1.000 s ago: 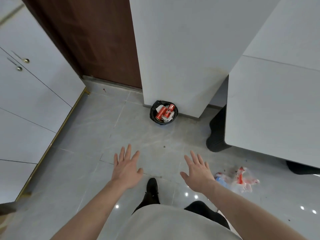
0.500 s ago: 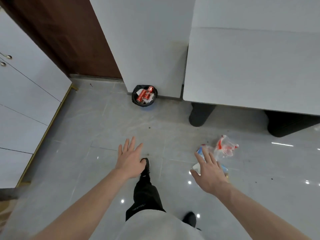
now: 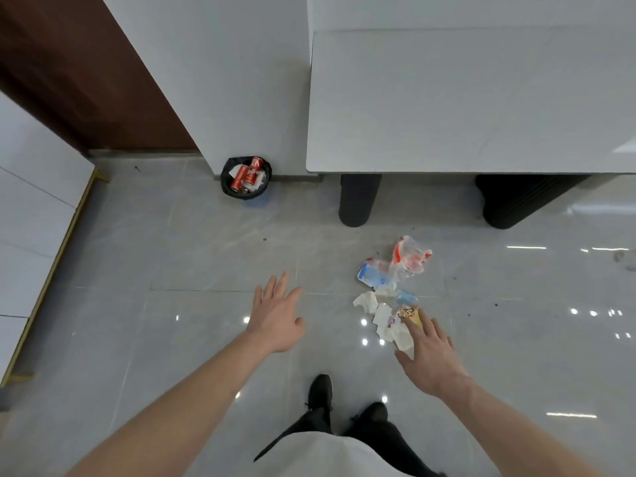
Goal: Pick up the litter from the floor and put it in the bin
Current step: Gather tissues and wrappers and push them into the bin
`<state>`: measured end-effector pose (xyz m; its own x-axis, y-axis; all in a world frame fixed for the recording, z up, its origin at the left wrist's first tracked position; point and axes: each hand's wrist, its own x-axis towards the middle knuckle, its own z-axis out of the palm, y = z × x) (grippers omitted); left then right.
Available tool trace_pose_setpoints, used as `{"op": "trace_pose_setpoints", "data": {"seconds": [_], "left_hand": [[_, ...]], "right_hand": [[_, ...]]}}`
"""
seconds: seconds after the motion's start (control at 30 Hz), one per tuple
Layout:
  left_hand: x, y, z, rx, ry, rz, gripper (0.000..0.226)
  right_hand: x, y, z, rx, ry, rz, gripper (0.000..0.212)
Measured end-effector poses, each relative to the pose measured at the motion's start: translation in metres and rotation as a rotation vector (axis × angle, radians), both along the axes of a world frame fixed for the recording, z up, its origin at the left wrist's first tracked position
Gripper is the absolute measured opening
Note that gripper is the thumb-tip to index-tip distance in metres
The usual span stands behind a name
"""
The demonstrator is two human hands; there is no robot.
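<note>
Grey polished floor tiles [image 3: 192,256] fill most of the view, dotted with light reflections; at the far left stand white cabinet fronts [image 3: 31,215] with a gold trim strip along their base, and behind them a dark brown wooden panel [image 3: 79,74]; further right, against the foot of a white wall block, sits the bin [image 3: 246,178], a small round one lined with a black bag, already holding red cans [image 3: 248,173] and some white scraps; the left hand [image 3: 277,316] hangs over bare floor, palm down, fingers straight and spread, holding nothing; below it, two black shoes and dark trouser legs show at the bottom centre; the litter [image 3: 390,290] lies on the floor well apart from the bin, in front of the dark legs under a white tabletop [image 3: 464,98]; it includes a clear plastic bag with red print [image 3: 409,258], a blue and white wrapper [image 3: 370,274], crumpled white paper [image 3: 366,301] and a small printed packet [image 3: 409,313]; the right hand [image 3: 432,358] is over the near end of this pile, fingers extended and loosely spread, gripping nothing; whether its fingertips touch the scraps cannot be told.
</note>
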<state>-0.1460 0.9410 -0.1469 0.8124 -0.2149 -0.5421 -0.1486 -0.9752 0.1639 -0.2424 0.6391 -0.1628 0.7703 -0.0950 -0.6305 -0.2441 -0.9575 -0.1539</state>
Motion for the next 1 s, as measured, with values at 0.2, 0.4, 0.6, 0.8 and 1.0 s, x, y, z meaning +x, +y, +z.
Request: {"op": "trace_pose_setpoints", "data": {"seconds": [0.2, 0.4, 0.6, 0.8, 1.0], "left_hand": [[-0.028, -0.034, -0.008, -0.027, 0.016, 0.058, 0.068], [-0.062, -0.109, -0.021, -0.006, 0.059, 0.073, 0.067], [-0.105, -0.217, -0.028, -0.015, 0.066, 0.288, 0.068], [-0.146, -0.295, -0.029, -0.07, 0.11, 0.432, 0.068], [-0.141, -0.31, -0.057, -0.059, 0.201, 0.446, 0.067]], "right_hand": [[-0.015, -0.044, 0.007, 0.001, 0.01, -0.033, 0.077], [-0.017, -0.119, 0.01, 0.037, -0.023, 0.009, 0.076], [-0.027, -0.225, 0.0, 0.036, 0.008, 0.155, 0.075], [-0.025, -0.295, -0.015, 0.01, 0.107, 0.246, 0.075], [0.015, -0.305, -0.031, 0.031, 0.135, 0.28, 0.074]]}}
